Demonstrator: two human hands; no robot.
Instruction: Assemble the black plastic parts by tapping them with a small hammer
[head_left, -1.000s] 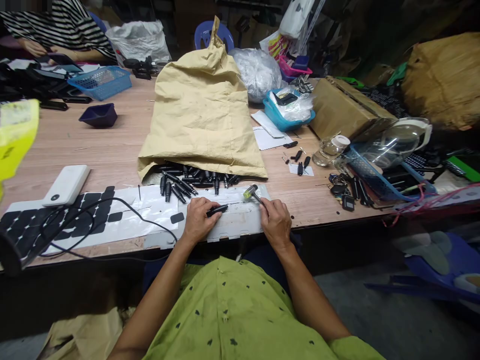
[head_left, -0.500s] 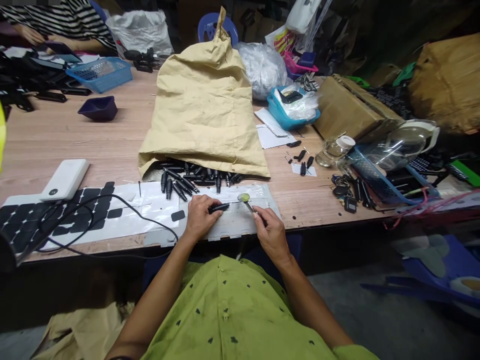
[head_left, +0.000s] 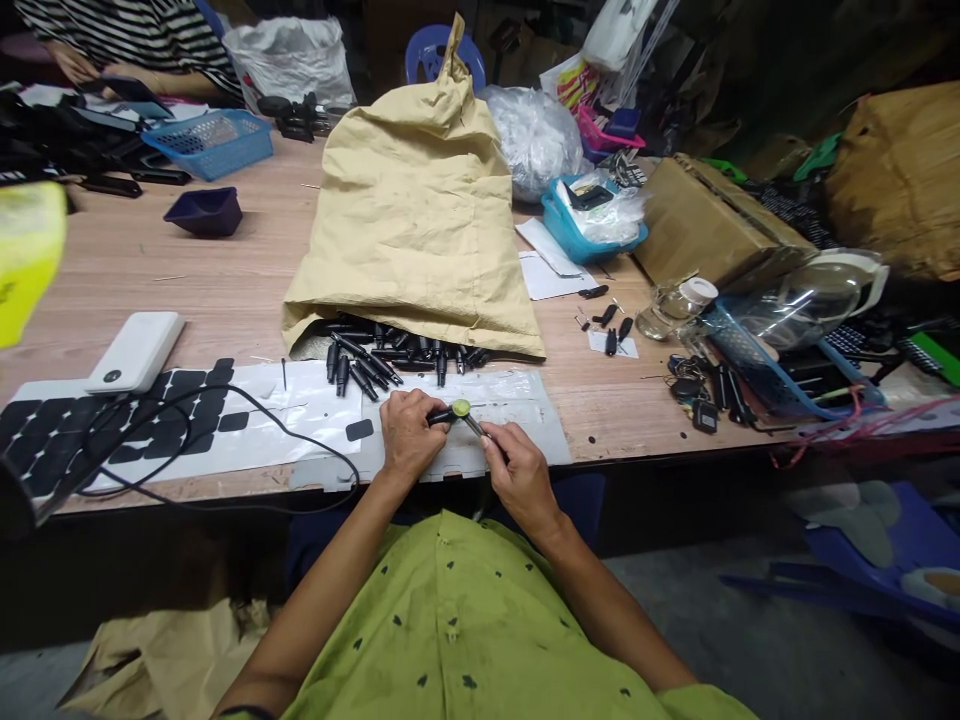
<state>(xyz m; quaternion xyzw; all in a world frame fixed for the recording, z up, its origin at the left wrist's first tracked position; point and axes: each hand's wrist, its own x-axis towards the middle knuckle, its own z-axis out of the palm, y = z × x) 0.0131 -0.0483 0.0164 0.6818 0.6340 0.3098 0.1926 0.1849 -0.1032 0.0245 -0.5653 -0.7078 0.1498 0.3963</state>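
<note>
In the head view, my left hand (head_left: 409,437) is closed around a short black cylindrical piece (head_left: 441,416), lying sideways with its tip pointing right. My right hand (head_left: 519,472) grips the thin metal handle of a small tool with a round green head (head_left: 460,408). That head is at the tip of the black piece; I cannot tell whether they touch. Both hands are low over a grey sheet (head_left: 517,430) at the table's front edge. Beyond them, several similar black pieces (head_left: 365,370) spill from the mouth of a beige cloth bag (head_left: 420,220).
To the left are a white power bank (head_left: 136,352), a black cable (head_left: 300,437) and a sheet with dark squares (head_left: 180,420). A purple tray (head_left: 204,212) and a blue basket (head_left: 217,145) stand farther back. Keys (head_left: 694,390), a glass jar (head_left: 679,308) and a cardboard box (head_left: 712,215) are right.
My right hand has moved left, bringing the tool's green head from beside the black piece to its tip. My left hand still holds the piece. The view has shifted slightly.
</note>
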